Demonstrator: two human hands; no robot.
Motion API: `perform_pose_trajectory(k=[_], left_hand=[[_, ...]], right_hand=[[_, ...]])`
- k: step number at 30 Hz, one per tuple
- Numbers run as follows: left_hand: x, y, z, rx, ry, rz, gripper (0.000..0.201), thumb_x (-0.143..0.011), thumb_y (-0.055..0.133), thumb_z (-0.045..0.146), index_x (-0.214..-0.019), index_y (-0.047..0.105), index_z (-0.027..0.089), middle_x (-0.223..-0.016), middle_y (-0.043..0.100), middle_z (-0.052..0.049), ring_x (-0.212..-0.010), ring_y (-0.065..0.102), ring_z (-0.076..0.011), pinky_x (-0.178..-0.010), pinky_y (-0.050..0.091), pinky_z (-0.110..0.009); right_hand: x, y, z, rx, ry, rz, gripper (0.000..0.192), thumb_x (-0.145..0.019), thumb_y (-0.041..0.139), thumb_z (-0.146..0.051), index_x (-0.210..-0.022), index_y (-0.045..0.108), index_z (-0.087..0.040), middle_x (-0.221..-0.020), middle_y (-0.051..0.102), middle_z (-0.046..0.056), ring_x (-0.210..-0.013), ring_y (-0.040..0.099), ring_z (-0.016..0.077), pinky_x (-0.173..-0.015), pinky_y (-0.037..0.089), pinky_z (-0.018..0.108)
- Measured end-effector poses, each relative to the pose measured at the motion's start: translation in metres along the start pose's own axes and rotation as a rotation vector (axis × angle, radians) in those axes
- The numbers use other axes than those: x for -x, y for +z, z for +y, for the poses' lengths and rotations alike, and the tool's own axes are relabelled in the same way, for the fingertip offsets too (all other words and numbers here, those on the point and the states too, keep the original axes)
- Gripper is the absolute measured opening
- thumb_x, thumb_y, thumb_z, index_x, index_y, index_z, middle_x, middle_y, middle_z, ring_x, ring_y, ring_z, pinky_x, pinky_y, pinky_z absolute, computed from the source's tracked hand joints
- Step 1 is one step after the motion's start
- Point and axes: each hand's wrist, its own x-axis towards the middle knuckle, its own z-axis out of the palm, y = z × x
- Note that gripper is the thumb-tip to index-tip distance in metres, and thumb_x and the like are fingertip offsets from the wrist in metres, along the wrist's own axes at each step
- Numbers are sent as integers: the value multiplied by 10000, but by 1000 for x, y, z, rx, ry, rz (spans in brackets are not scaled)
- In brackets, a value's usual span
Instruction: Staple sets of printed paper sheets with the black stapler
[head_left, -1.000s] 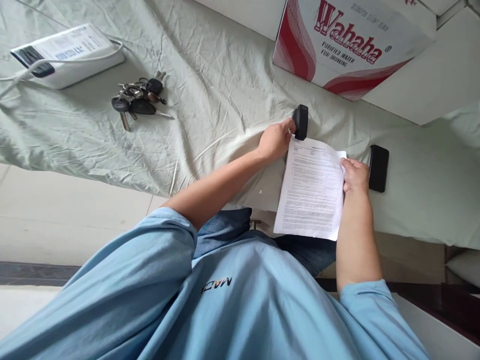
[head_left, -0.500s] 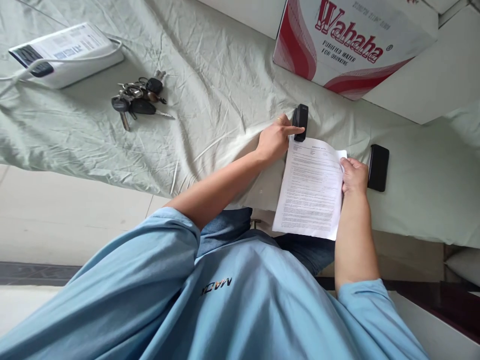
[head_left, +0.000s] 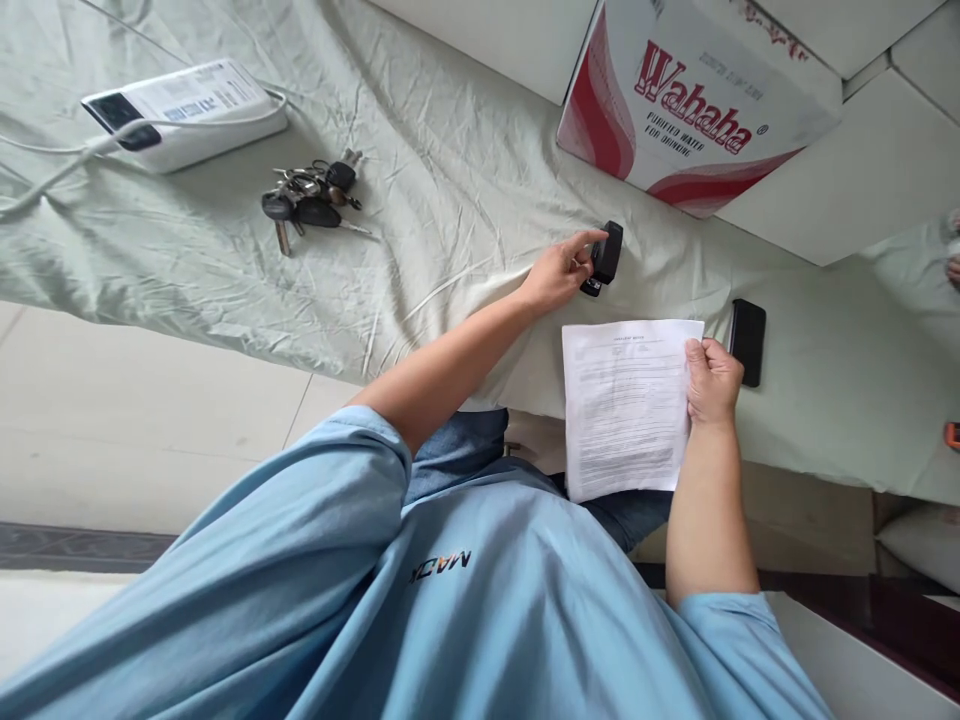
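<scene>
The left hand (head_left: 559, 275) pinches the small, rigid black plastic stapler (head_left: 604, 256); at four o'clock, the right hand (head_left: 712, 380) grips the limp printed paper sheets (head_left: 626, 405) by their edge.

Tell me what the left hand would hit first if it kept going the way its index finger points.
The left hand already touches the small black stapler; past it, probably the red-and-white Wahaha cardboard box, though depth is unclear.

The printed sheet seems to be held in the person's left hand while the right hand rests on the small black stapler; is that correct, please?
Not quite: the head view shows the sheet in the right hand, while the left hand rests on the stapler.
</scene>
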Motion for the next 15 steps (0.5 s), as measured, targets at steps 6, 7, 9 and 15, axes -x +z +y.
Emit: perform_pose_trajectory(k=[6, 7, 9, 15], left_hand=[[1, -1, 8, 206, -124, -63, 745, -1196, 377, 795, -1052, 766, 176, -924, 794, -125, -662, 597, -146, -683, 515, -355], [3, -2, 11, 234, -126, -89, 801, -1159, 377, 871, -987, 748, 182, -868, 761, -112, -633, 559, -138, -657, 487, -359], [7, -5, 15, 297, -125, -148, 782, -1129, 441, 901, -848, 668, 207, -755, 650, -58, -608, 484, -125, -643, 446, -363], [7, -8, 5, 144, -32, -200, 570, -1065, 768, 419, -681, 376, 267, -700, 412, 18, -727, 500, -160, -746, 460, -372]], right_hand=[[-20, 13, -10, -106, -72, 268, 731, -862, 775, -952, -701, 526, -285, -689, 353, -50, -671, 370, 155, -649, 399, 333], [-26, 19, -9, -117, -67, 299, 726, -864, 770, -953, -695, 520, -292, -685, 349, -48, -666, 388, 162, -649, 433, 341], [-36, 30, -4, -131, -55, 339, 711, -862, 778, -941, -685, 521, -303, -671, 342, -48, -659, 439, 178, -661, 503, 363], [-35, 56, 13, -228, -37, 341, 604, -914, 765, -857, -770, 619, -289, -833, 648, 26, -966, 772, 292, -920, 698, 493]])
